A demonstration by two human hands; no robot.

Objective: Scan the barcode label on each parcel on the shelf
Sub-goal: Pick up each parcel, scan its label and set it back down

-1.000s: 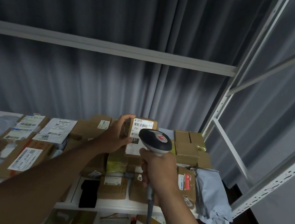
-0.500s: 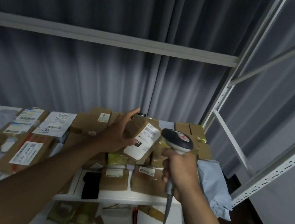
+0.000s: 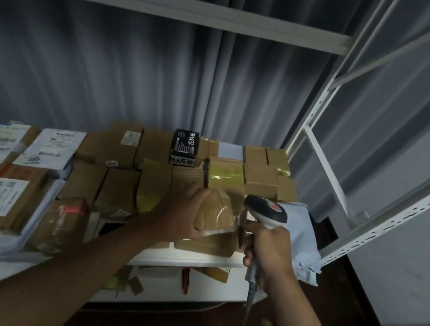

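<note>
One box is in my left hand, fingers and thumb curled round it, low over the front right of the pile; its taped brown side faces me and I see no label on it. My right hand is wrapped round the scanner handle, head just beside the box. Many parcels are left, I judge: labelled ones lie flat at the left, and a black box stands at the back of the shelf. Nothing here shows which are already scanned.
</note>
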